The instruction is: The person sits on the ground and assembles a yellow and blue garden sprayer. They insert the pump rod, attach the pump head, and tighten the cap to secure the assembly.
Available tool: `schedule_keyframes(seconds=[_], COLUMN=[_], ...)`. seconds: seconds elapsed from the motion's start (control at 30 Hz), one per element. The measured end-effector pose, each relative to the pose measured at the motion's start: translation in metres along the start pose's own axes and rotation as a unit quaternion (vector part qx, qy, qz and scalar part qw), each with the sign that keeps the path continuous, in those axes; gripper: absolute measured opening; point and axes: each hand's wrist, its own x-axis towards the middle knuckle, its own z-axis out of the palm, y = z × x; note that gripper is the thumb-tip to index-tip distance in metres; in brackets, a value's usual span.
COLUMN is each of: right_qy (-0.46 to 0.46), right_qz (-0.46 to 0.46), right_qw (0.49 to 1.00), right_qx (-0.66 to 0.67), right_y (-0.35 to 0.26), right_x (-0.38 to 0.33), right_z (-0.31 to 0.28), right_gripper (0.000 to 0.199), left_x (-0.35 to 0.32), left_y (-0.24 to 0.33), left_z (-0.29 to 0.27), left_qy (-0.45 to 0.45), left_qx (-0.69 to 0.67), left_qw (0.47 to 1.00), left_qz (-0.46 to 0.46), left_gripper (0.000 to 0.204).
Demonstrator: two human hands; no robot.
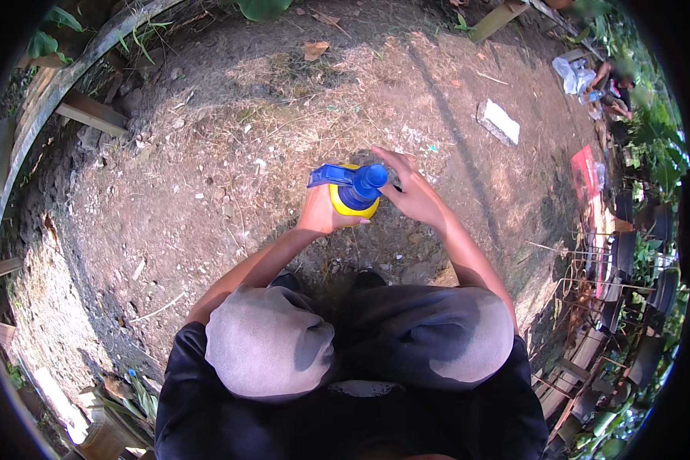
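Observation:
A pump spray bottle with a yellow body and a blue top [353, 198] is held upright in front of my knees. My left hand [317, 211] wraps round the yellow body from the left, its thumb or a fingertip showing at the front. The blue nozzle and handle part points left above that hand. Beside the round blue pump knob [372, 178], my right hand [416, 195] is open, with its fingers stretched and apart. Its thumb is close to the knob; whether they touch, I cannot tell. The lower part of the bottle is hidden from above.
Bare brown soil [230, 153] with dry grass and small litter surrounds me. A white block [498, 123] lies ahead to the right. Farther right, another person [615, 88] crouches by plastic bags [573, 75]. A red sheet [587, 180] and metal rods line the right side; a curved border runs left.

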Motion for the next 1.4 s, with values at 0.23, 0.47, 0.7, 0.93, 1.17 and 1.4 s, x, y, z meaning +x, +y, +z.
schedule_keyframes(seconds=[0.23, 0.47, 0.7, 0.93, 1.17, 1.4], right_qy=[0.005, 0.036, 0.003, 0.289, 0.017, 0.122], right_qz=[-0.101, 0.059, 0.032, 0.032, -0.048, 0.185], right_qw=[0.972, 0.988, 0.989, 0.911, 0.969, 0.974], right_qx=[-0.213, -0.139, -0.144, -0.293, -0.24, -0.04], right_y=[-0.016, -0.03, -0.031, -0.021, -0.009, -0.044], right_x=[-0.012, -0.032, -0.009, 0.001, -0.011, -0.022], right_z=[-0.019, 0.007, 0.018, -0.039, -0.011, -0.009], right_gripper=[0.061, 0.082, 0.058, 0.055, 0.051, 0.058], left_x=[-0.049, -0.102, -0.019, -0.024, -0.025, -0.038], left_y=[-0.064, -0.037, -0.016, -0.026, -0.037, -0.051], left_z=[0.009, 0.004, 0.002, 0.007, 0.01, 0.013], left_qy=[0.084, -0.07, -0.019, -0.007, -0.012, 0.042], left_qx=[-0.028, 0.224, 0.118, 0.132, 0.124, 0.067], left_qw=[0.987, 0.943, 0.993, 0.991, 0.992, 0.997], left_qz=[-0.134, 0.238, -0.018, -0.031, 0.006, -0.006], left_gripper=[0.147, 0.084, 0.111, 0.117, 0.117, 0.12])
